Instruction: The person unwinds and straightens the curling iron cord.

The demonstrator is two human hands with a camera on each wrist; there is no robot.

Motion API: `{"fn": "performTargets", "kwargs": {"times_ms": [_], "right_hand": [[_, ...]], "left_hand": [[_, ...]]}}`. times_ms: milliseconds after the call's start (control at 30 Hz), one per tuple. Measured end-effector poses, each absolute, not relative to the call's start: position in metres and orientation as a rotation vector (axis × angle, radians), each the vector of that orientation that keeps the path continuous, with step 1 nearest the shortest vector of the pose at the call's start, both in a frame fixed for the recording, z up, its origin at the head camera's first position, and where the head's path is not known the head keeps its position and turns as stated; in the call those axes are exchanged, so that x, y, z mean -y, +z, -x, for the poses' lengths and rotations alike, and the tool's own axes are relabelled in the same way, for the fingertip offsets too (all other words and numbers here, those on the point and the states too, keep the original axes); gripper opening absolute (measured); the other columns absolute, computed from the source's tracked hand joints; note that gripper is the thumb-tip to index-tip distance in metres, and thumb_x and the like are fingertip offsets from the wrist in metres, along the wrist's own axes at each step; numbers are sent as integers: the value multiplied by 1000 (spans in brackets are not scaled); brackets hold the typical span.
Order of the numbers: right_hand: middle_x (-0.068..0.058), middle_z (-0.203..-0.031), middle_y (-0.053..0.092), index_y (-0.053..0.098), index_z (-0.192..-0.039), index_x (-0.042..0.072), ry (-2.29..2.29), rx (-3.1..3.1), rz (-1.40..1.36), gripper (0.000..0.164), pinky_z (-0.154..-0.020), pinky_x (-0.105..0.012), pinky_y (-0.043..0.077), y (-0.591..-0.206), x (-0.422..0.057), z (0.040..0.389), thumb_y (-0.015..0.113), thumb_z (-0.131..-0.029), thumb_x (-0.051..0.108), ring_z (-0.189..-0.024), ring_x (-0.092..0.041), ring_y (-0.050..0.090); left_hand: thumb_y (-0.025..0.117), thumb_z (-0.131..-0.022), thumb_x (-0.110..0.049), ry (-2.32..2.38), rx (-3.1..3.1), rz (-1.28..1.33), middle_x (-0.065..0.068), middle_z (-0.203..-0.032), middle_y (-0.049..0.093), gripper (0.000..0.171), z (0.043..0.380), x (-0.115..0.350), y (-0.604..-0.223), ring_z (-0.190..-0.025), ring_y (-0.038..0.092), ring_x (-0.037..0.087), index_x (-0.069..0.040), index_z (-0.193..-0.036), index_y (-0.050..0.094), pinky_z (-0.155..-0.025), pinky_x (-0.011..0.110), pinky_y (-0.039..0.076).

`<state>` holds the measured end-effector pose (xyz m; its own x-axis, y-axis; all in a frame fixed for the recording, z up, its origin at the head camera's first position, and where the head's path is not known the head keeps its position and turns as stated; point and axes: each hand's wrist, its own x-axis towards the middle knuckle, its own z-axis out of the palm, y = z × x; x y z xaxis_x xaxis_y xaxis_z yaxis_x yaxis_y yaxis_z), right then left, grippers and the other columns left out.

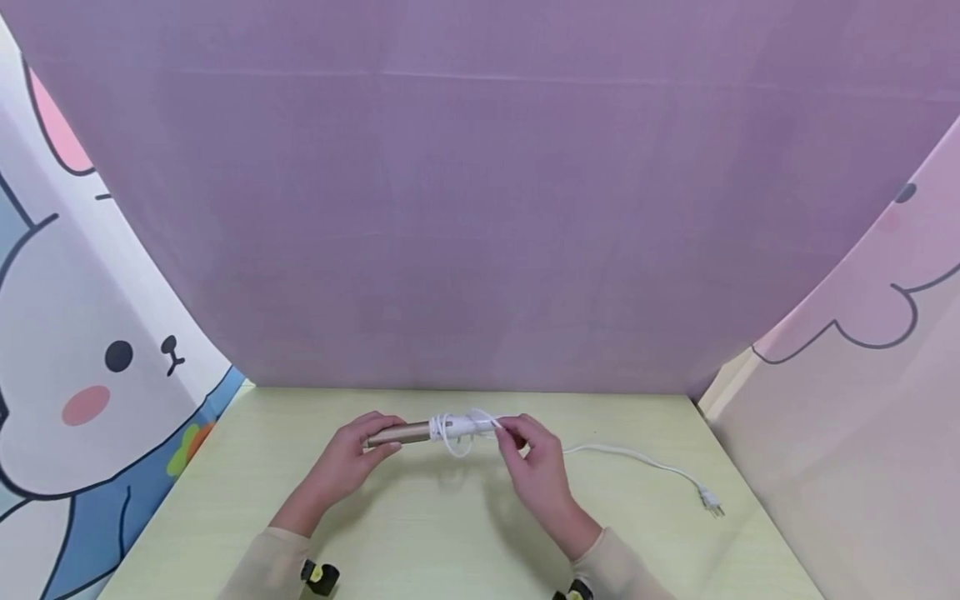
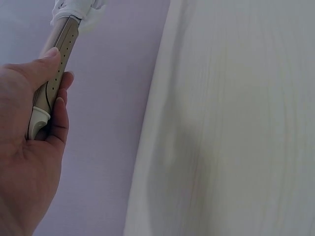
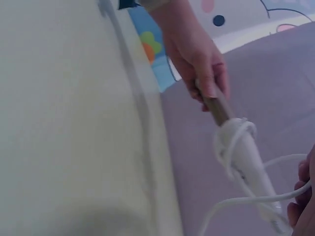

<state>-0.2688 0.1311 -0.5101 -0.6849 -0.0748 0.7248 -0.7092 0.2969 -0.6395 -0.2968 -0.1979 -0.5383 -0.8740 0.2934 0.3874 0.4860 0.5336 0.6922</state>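
A hair straightener with a gold, perforated barrel [image 2: 58, 64] and a white handle [image 3: 251, 162] is held above the table in the head view. My left hand [image 1: 345, 462] grips the gold end, thumb on one side and fingers on the other. Loops of white cord [image 1: 441, 427] wrap around the handle near the barrel. At the handle's far end, my right hand [image 1: 542, 475] pinches the cord between thumb and fingers. Only part of that hand shows at the edge of the right wrist view.
The cord's free end runs right across the pale wooden table [image 1: 420, 542] to a plug [image 1: 710, 500] lying near the right side. A purple cloth [image 1: 480, 250] rises behind the table. Cartoon-printed panels [image 1: 67, 350] flank it on both sides.
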Motion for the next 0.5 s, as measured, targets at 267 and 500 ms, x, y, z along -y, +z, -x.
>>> {"fn": "performTargets", "kwargs": {"times_ms": [267, 500], "right_hand": [[1, -82, 69, 83, -101, 9, 1328, 2053, -687, 15, -63, -21, 47, -484, -157, 291, 77, -102, -4, -73, -11, 57], [-16, -102, 81, 81, -105, -3, 1377, 2177, -665, 7, -81, -21, 57, -483, -181, 314, 75, -104, -2, -91, -11, 70]], "left_hand": [[83, -101, -14, -1284, 2553, 712, -5, -119, 75, 33, 294, 198, -538, -106, 69, 14, -22, -132, 77, -94, 43, 56], [82, -102, -15, -1320, 2549, 776, -1, -120, 75, 33, 292, 198, -536, -106, 69, 17, -25, -133, 77, -95, 44, 55]]}}
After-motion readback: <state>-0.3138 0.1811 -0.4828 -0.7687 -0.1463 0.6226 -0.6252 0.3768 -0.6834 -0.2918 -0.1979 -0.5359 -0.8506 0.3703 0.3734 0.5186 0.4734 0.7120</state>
